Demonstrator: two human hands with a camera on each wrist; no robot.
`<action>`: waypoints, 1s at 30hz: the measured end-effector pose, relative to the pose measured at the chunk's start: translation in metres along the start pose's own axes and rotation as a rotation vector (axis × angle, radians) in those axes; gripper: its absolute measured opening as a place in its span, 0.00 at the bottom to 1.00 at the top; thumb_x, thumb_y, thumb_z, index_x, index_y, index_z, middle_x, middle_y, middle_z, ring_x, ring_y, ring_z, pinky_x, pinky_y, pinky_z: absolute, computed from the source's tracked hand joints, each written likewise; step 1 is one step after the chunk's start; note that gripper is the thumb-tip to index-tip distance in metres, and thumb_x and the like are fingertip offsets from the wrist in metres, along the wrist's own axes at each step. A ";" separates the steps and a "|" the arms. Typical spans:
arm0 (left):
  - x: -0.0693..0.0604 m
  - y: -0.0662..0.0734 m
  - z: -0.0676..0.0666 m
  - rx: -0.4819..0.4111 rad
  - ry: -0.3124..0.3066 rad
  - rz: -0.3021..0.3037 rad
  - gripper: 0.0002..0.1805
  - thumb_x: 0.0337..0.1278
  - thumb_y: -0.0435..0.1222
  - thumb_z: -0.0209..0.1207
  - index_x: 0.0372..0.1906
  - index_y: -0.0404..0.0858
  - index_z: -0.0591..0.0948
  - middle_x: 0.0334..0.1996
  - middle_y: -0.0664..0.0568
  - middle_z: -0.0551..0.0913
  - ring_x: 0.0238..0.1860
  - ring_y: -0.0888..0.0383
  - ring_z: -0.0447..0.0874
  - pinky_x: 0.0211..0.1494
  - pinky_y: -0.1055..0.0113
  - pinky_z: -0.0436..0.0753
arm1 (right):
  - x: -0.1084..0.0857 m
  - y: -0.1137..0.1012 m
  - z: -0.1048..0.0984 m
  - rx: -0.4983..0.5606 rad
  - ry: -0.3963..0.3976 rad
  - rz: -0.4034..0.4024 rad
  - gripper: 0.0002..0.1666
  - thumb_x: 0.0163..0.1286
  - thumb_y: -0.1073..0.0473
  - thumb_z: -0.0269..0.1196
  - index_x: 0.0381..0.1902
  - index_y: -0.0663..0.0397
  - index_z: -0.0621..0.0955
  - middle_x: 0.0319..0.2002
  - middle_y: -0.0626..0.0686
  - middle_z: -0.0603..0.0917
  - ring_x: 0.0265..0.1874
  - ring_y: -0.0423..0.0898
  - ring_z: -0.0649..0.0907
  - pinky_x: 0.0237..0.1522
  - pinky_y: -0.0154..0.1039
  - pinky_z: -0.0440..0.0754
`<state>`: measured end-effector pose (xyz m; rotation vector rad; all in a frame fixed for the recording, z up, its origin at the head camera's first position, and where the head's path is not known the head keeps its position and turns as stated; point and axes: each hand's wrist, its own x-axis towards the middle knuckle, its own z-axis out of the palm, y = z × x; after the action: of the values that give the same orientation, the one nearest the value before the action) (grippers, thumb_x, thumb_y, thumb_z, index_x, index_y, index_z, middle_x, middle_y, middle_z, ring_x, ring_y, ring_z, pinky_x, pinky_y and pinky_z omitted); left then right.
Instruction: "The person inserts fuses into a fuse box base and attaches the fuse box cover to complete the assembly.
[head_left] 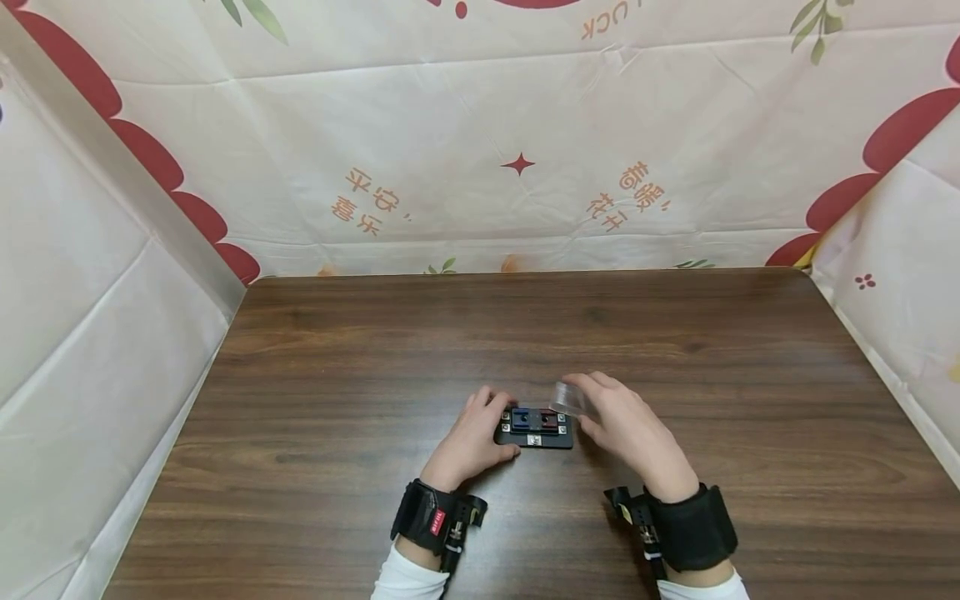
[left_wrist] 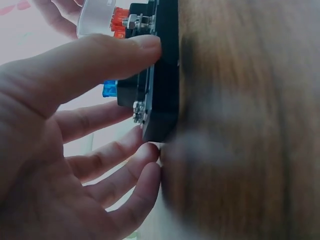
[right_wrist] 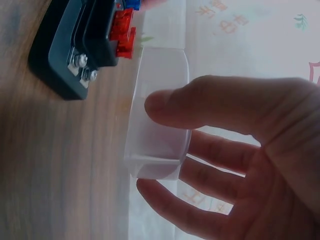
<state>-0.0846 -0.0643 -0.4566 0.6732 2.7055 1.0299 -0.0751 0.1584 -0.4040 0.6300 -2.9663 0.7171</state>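
Observation:
A black fuse block (head_left: 555,441) lies flat on the table, with a blue blade fuse (left_wrist: 109,88) and a red blade fuse (right_wrist: 123,32) in its raised centre. Metal screw terminals (right_wrist: 80,60) show at its corners. My left hand (head_left: 468,442) grips the block's left end, thumb at the near edge and fingers round the far side. Just right of and above the block, my right hand (head_left: 630,429) pinches a clear plastic cover (right_wrist: 155,140) between thumb and fingers. The cover is tilted and off the block, close to its red-fuse end.
The brown wooden table (head_left: 337,358) extends around both hands. A pale printed cloth (head_left: 465,125) hangs behind its far edge, with white cloth panels at left and right. Both wrists wear black straps (head_left: 693,529) with small cameras.

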 end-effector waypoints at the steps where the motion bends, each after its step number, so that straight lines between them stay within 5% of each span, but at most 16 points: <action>1: 0.000 0.000 -0.001 -0.005 0.002 0.004 0.33 0.44 0.34 0.73 0.59 0.36 0.74 0.51 0.47 0.71 0.52 0.49 0.69 0.54 0.55 0.73 | 0.001 -0.001 0.000 0.003 0.002 -0.006 0.32 0.53 0.74 0.70 0.57 0.62 0.76 0.46 0.62 0.80 0.42 0.58 0.82 0.38 0.52 0.80; 16: -0.002 0.007 -0.010 -0.017 0.045 0.065 0.37 0.48 0.34 0.71 0.65 0.36 0.68 0.55 0.44 0.73 0.55 0.50 0.72 0.57 0.56 0.73 | 0.010 -0.019 0.007 0.049 -0.050 -0.104 0.30 0.53 0.74 0.70 0.56 0.65 0.77 0.48 0.60 0.80 0.42 0.54 0.82 0.38 0.45 0.80; 30: 0.001 0.011 -0.015 0.015 0.109 0.134 0.24 0.50 0.33 0.69 0.54 0.37 0.77 0.49 0.49 0.79 0.52 0.50 0.75 0.58 0.54 0.71 | 0.016 -0.026 0.012 0.080 -0.087 -0.151 0.29 0.54 0.75 0.70 0.56 0.63 0.77 0.48 0.57 0.81 0.46 0.52 0.81 0.43 0.45 0.79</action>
<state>-0.0864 -0.0653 -0.4386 0.8342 2.7961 1.1084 -0.0784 0.1260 -0.4021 0.9012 -2.9379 0.8191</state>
